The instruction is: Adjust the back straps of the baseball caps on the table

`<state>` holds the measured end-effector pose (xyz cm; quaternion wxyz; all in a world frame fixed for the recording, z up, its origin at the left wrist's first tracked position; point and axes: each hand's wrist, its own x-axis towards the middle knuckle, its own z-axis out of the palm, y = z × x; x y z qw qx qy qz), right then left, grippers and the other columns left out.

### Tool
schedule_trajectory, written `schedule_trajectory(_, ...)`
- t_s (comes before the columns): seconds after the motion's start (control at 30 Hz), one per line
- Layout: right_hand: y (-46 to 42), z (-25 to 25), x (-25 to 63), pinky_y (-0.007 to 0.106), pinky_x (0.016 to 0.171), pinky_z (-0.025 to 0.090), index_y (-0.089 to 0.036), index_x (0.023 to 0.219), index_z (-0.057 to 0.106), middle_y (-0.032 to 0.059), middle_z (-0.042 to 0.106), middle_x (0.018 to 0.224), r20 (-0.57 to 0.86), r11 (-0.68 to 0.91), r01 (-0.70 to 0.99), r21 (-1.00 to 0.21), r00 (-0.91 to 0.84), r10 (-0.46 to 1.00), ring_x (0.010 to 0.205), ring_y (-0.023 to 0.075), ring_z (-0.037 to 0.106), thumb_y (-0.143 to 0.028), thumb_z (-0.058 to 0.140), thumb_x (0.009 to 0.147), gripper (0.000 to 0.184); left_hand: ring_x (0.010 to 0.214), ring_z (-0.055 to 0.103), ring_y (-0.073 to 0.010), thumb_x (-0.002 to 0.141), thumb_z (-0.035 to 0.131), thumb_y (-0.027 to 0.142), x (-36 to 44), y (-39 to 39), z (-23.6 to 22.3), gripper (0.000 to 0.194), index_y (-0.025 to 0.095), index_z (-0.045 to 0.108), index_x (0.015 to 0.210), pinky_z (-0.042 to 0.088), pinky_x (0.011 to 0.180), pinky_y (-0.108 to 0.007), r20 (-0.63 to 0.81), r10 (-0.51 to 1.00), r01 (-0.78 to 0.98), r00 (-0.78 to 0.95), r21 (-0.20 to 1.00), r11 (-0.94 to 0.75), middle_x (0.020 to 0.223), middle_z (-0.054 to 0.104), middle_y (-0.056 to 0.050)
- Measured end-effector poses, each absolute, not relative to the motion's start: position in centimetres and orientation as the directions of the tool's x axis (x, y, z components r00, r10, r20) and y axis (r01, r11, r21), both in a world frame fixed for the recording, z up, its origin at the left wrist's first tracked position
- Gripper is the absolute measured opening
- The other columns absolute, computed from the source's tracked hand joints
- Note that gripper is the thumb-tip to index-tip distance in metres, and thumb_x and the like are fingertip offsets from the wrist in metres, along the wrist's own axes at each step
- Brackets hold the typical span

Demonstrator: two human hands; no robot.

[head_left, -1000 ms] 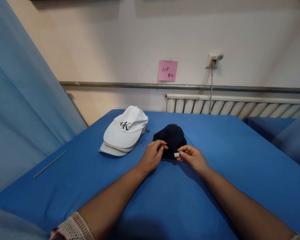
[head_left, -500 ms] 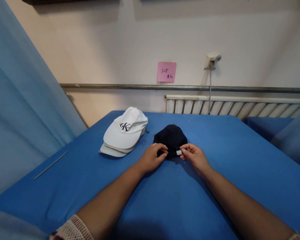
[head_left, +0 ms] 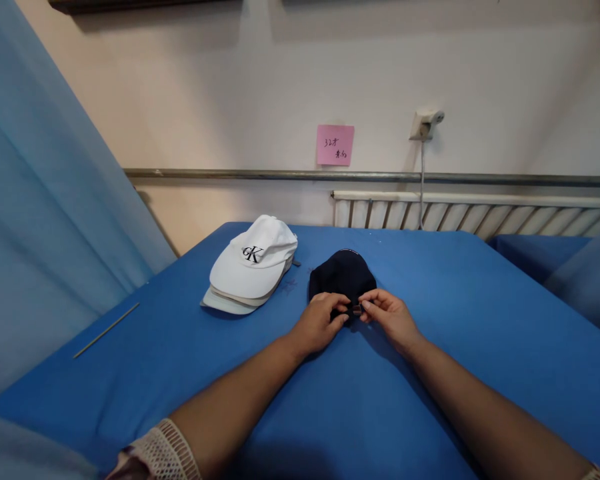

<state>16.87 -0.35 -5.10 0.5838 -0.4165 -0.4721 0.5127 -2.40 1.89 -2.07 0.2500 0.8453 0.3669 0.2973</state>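
A black cap (head_left: pixel 341 275) lies on the blue-covered table, its back strap side turned toward me. My right hand (head_left: pixel 387 317) pinches the small metal buckle (head_left: pixel 357 310) at the cap's strap between thumb and fingertips. On the cap's near left edge, my left hand (head_left: pixel 325 321) has its thumb and fingers closed on the strap end, partly hidden by the fingers. Left of the black cap rests a stack of caps, the top one a white cap (head_left: pixel 255 257) with black letters on its front.
A thin stick (head_left: pixel 106 331) lies on the blue table cover (head_left: pixel 180 373) at the left. Blue curtains (head_left: pixel 55 200) hang along the left side. Behind the table are a metal rail (head_left: pixel 260 175), a radiator (head_left: pixel 460 207), a pink note (head_left: pixel 335 145) and a wall socket (head_left: pixel 424 125).
My left hand has shifted right, closer to the buckle and my right hand. The buckle has tilted and looks darker now. The stacked caps stay in place.
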Motion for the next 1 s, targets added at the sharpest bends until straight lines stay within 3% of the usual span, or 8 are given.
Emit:
schedule_trajectory(0.17,-0.1,-5.7,16.6,0.028,0.058,0.048,-0.02,0.084,0.065,0.0001,0.065,0.069,0.174,0.191,-0.122,-0.974,0.138,0.975,0.057,0.0132,0.061,-0.045,0.075,0.071,0.029,0.091,0.061,-0.0187,0.084,0.058,0.021,-2.1,2.1,-2.4,0.023,0.021,0.06,0.107,0.044,0.087,-0.035,0.325,0.802,0.444,0.502,0.698,-0.561,0.093,0.066,-0.003)
schedule_trajectory(0.37,-0.5,-5.6,16.4,0.029,0.063,0.049,-0.021,0.088,0.062,-0.0005,0.064,0.072,0.226,0.233,-0.043,-0.972,0.126,0.966,0.062,0.0144,0.061,-0.038,0.071,0.075,0.023,0.094,0.059,-0.0198,0.082,0.066,0.03,-1.2,1.7,-2.4,0.04,0.024,0.059,0.121,0.041,0.09,-0.036,0.331,0.754,0.47,0.568,0.621,-0.627,0.097,0.068,-0.003)
schedule_trajectory(0.57,-0.4,-5.8,16.4,0.027,0.061,0.046,-0.021,0.088,0.063,0.0006,0.063,0.077,0.291,0.288,0.044,-0.957,0.16,0.943,0.064,0.0136,0.057,-0.033,0.069,0.075,0.019,0.09,0.057,-0.0202,0.083,0.065,0.031,-0.4,1.1,-1.8,0.023,0.023,0.067,0.104,0.037,0.088,-0.038,0.374,0.723,0.55,0.581,0.474,-0.687,0.089,0.069,-0.002)
schedule_trajectory(0.73,-0.4,-5.6,16.2,0.026,0.056,0.044,-0.021,0.08,0.06,-0.0023,0.058,0.068,0.244,0.255,-0.043,-0.966,0.182,0.953,0.057,0.0119,0.053,-0.036,0.072,0.073,0.021,0.092,0.057,-0.0221,0.083,0.063,0.032,-0.5,1.1,-1.5,0.016,0.021,0.069,0.094,0.036,0.091,-0.04,0.375,0.745,0.605,0.551,0.435,-0.667,0.088,0.068,-0.004)
schedule_trajectory(0.87,-0.7,-4.8,16.0,0.026,0.053,0.045,-0.022,0.078,0.059,-0.0031,0.057,0.066,0.195,0.218,-0.121,-0.968,0.177,0.965,0.054,0.0115,0.053,-0.042,0.075,0.069,0.027,0.095,0.059,-0.0228,0.082,0.063,0.029,-0.6,1.2,-1.7,0.017,0.021,0.068,0.096,0.036,0.096,-0.042,0.361,0.759,0.584,0.542,0.487,-0.649,0.091,0.069,-0.004)
schedule_trajectory(1.0,-0.7,-4.6,15.9,0.026,0.051,0.045,-0.022,0.078,0.059,-0.0036,0.056,0.061,0.176,0.203,-0.127,-0.971,0.199,0.964,0.051,0.0118,0.053,-0.046,0.076,0.067,0.031,0.095,0.061,-0.0212,0.081,0.065,0.029,-0.7,1.5,-2.1,0.022,0.023,0.069,0.101,0.041,0.092,-0.037,0.314,0.801,0.498,0.51,0.652,-0.572,0.097,0.071,-0.003)
